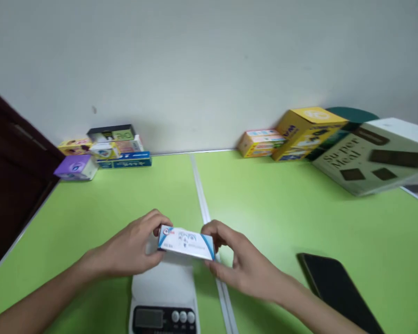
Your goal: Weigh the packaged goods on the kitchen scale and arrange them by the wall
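Between my two hands is a small white box (187, 242) with blue corners and blue print, tilted slightly down to the right. My left hand (134, 246) grips its left end between thumb and fingers. The right end is pinched by my right hand (242, 260) in the same way. Below the box sits a white digital kitchen scale (163, 287), partly covered by the box and my left hand. Its dark panel has a display and round buttons, and no digits can be made out.
Several small boxes (116, 160) are stacked at the back left against the wall. At the back right stand an orange-yellow box (263, 143), a yellow carton (308, 134) and a large Super Meal box (379, 157). A black phone-like slab (337, 287) lies front right on the green table (264, 199).
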Demonstrator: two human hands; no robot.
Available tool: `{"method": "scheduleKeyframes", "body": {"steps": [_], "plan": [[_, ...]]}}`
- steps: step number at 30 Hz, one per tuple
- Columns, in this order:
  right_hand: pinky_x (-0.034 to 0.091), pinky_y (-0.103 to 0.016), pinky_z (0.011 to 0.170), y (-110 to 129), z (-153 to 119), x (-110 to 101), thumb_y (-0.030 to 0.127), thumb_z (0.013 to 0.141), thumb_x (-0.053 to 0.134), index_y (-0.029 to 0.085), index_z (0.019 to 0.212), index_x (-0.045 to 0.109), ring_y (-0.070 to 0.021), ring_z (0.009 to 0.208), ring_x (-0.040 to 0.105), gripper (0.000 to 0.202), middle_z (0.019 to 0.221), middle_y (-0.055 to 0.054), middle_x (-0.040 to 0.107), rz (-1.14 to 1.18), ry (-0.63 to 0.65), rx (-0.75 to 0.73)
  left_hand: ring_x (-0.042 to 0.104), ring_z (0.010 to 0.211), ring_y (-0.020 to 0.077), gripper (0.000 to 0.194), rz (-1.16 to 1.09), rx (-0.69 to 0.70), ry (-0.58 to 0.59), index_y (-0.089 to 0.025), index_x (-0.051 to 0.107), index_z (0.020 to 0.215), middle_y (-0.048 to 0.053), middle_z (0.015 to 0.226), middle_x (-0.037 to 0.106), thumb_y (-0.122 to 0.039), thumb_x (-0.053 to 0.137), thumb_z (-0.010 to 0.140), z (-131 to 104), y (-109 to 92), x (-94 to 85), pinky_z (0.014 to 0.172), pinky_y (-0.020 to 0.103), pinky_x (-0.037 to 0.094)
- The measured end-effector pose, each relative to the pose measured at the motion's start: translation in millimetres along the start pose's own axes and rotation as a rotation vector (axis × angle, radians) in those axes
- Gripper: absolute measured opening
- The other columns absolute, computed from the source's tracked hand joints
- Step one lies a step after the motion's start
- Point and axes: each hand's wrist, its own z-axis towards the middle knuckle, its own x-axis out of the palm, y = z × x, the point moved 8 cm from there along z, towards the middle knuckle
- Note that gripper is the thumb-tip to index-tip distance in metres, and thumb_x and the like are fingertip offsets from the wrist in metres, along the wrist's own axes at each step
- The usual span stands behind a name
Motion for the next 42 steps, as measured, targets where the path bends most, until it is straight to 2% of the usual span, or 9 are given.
{"method": "scheduleKeyframes", "body": {"steps": [4,10,17,20,23,28,32,36,42], "plan": [[0.052,-0.037,0.067,6,-8,36,0.019,0.078,0.057,0.029,0.1,0.049,-0.0207,0.077,0.058,0.025,0.093,-0.005,0.061,-0.158,-0.009,-0.048,0.056,0.111,0.0253,0.057,-0.115,-0.035,0.001,-0.023,0.042,0.129,0.008,0.122,0.055,-0.017,0.058,0.074,-35,33,23.2,0.095,0.041,0.048],[0.057,-0.038,0.067,-5,-16,44,0.03,0.085,0.057,0.035,0.129,0.034,-0.0207,0.071,0.063,0.05,0.09,-0.004,0.062,-0.357,0.015,0.041,0.051,0.121,0.037,0.089,-0.146,-0.039,-0.013,-0.026,0.016,0.148,0.015,0.148,0.032,-0.03,0.067,0.075,-45,55,36.6,0.101,0.056,0.045],[0.058,-0.032,0.067,3,7,36,0.034,0.085,0.058,0.033,0.11,0.053,-0.0224,0.083,0.067,0.025,0.097,-0.006,0.065,-0.315,-0.011,0.073,0.057,0.112,0.0319,0.068,-0.207,0.129,-0.084,-0.022,0.031,0.142,0.014,0.133,0.046,-0.027,0.061,0.082,-38,51,18.8,0.095,0.05,0.052],[0.057,-0.035,0.068,3,42,19,0.039,0.084,0.06,0.029,0.11,0.055,-0.0247,0.085,0.067,0.028,0.097,-0.009,0.066,-0.273,-0.094,0.108,0.049,0.124,0.0321,0.069,-0.258,0.149,-0.338,-0.023,0.028,0.143,0.015,0.139,0.04,-0.028,0.06,0.082,-29,66,-11.0,0.104,0.051,0.045],[0.055,-0.035,0.062,0,99,3,0.045,0.079,0.065,0.028,0.108,0.055,-0.0238,0.078,0.065,0.035,0.093,-0.008,0.066,-0.22,-0.222,0.124,0.031,0.14,0.0313,0.065,-0.258,0.103,-0.577,-0.022,0.028,0.142,0.017,0.147,0.031,-0.026,0.055,0.084,-13,96,-37.8,0.115,0.051,0.03],[0.047,-0.028,0.052,-13,212,-2,0.045,0.066,0.074,0.026,0.1,0.058,-0.0175,0.065,0.061,0.042,0.083,-0.001,0.06,-0.093,-0.339,0.088,0.003,0.147,0.0376,0.085,-0.305,-0.1,-0.703,-0.013,0.017,0.147,0.022,0.159,0.002,-0.014,0.06,0.073,40,172,-54.3,0.119,0.055,0.015],[0.049,-0.031,0.058,-23,282,5,0.044,0.063,0.073,0.024,0.097,0.058,-0.0156,0.061,0.058,0.042,0.07,0.004,0.051,-0.027,-0.35,0.057,-0.003,0.148,0.0347,0.1,-0.423,-0.211,-0.915,-0.016,0.007,0.149,0.019,0.16,-0.005,-0.004,0.061,0.066,69,226,-76.0,0.12,0.05,0.009],[0.051,-0.034,0.06,-30,319,16,0.039,0.067,0.067,0.023,0.102,0.056,-0.0166,0.062,0.058,0.041,0.07,0.004,0.048,-0.022,-0.372,0.049,-0.006,0.148,0.0326,0.104,-0.436,-0.316,-1.041,-0.013,0.002,0.149,0.021,0.16,-0.007,0.001,0.059,0.063,83,252,-93.2,0.121,0.047,0.007],[0.051,-0.035,0.062,-47,328,22,0.029,0.071,0.061,0.024,0.111,0.049,-0.0185,0.07,0.06,0.043,0.081,0.0,0.056,-0.086,-0.49,0.025,-0.005,0.147,0.0372,0.105,-0.404,-0.328,-1.053,-0.021,0.005,0.15,0.014,0.159,-0.02,0.0,0.061,0.064,102,255,-90.4,0.119,0.052,0.012]]}}
